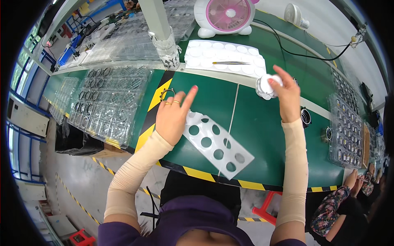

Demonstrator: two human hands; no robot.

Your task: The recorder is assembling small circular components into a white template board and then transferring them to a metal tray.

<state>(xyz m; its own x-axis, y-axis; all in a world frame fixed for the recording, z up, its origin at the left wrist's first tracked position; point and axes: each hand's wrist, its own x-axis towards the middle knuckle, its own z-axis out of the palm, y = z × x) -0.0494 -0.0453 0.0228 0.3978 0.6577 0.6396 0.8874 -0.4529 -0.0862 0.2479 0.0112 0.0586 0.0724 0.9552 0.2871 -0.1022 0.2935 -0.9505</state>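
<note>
My left hand (pixel 172 119) is palm down at the left of the green table, its index finger stretched out. Its other fingers curl at a thin black ring (pixel 163 92), whose lower part they hide, and seem to grip it. A white sheet with round holes (pixel 229 155) lies slantwise, one end beside that hand. On the right, my right hand (pixel 290 96) has thumb and index finger spread. The thumb touches or hovers just over a pile of white discs (pixel 266 80); contact is unclear. Beyond lies a white sheet of round pieces (pixel 201 61) with tweezers (pixel 232 63) on it.
Clear trays (pixel 111 104) with black rings stand at the left, another filled tray (pixel 347 131) at the right. Black ring parts (pixel 305 117) sit beyond my right forearm. A pink-and-white fan (pixel 223 16) and a post (pixel 158 28) stand at the back. Another person's hands (pixel 356 180) work at lower right.
</note>
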